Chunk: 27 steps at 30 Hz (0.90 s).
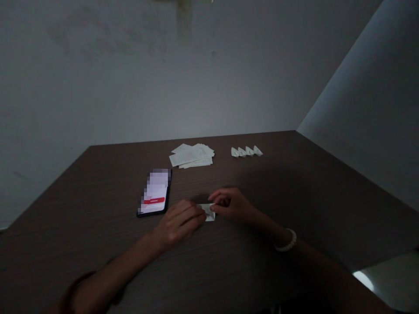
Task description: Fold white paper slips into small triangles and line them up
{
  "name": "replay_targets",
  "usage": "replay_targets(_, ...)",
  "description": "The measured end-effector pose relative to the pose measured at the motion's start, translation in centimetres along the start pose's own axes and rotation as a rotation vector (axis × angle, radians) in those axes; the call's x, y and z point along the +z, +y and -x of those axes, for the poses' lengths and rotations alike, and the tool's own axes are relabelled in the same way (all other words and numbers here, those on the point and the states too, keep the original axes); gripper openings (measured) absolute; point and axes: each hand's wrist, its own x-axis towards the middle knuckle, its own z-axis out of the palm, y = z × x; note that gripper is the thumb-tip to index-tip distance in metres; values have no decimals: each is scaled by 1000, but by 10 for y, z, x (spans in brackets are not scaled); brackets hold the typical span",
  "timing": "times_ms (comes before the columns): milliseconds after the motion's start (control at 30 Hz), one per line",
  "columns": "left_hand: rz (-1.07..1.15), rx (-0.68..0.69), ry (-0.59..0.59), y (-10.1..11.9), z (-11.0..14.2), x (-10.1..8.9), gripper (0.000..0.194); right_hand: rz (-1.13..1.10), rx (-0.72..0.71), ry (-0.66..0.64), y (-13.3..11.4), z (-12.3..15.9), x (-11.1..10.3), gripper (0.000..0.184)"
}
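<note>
A small piece of white printed paper [210, 215], apparently folded, lies on the dark wooden table between my two hands. My left hand [180, 221] is closed, its fingertips gripping the paper's left side and hiding part of it. From the right, my right hand [234, 205] bends over the paper with curled fingers, the thumb on its upper right edge. How the right fingertips meet the paper is hard to make out in the dim light.
A phone [155, 192] with a lit screen lies left of my hands. Farther back is a loose stack of printed paper slips [193, 155]. Several small folded paper pieces [246, 151] stand in a row to its right. A wall [196, 96] rises behind the table [294, 187].
</note>
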Motion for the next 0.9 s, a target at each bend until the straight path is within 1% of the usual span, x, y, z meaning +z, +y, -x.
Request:
replay_targets(100,-22,61,-52,0,-2,-2,18,-17,-1,49,0,0,-7,17)
replay_targets(200,1,99,-129,-1,-4,-2,20,89,-33,48,1,3,-16,14)
replay_targets(300,-7,72,-200,-2,-3,1,23,265,-104,-37,2,7,-21,17)
replay_targets(433,41,-23,-292,-3,1,3,22,457,-172,-138,1,12,-22,25)
replay_targets(533,104,-58,-301,-4,2,5,24,501,-144,-196,-3,14,-23,28)
replay_targets(567,136,-59,-309,-5,2,5,25,514,-129,-209,-4,14,-23,26)
replay_targets(600,168,-62,-320,-6,2,6,26,532,-116,-214,-6,14,-23,21)
replay_targets(667,217,-80,-335,-7,2,6,28,589,-112,-184,-7,14,-23,9)
replay_targets(700,233,-95,-337,-8,1,7,29,623,-126,-155,-8,13,-22,7)
replay_targets(800,266,-129,-314,-8,1,7,29,682,-213,-74,-6,11,-18,9)
replay_targets(900,282,-139,-291,-7,1,9,28,657,-313,-78,-2,9,-16,16)
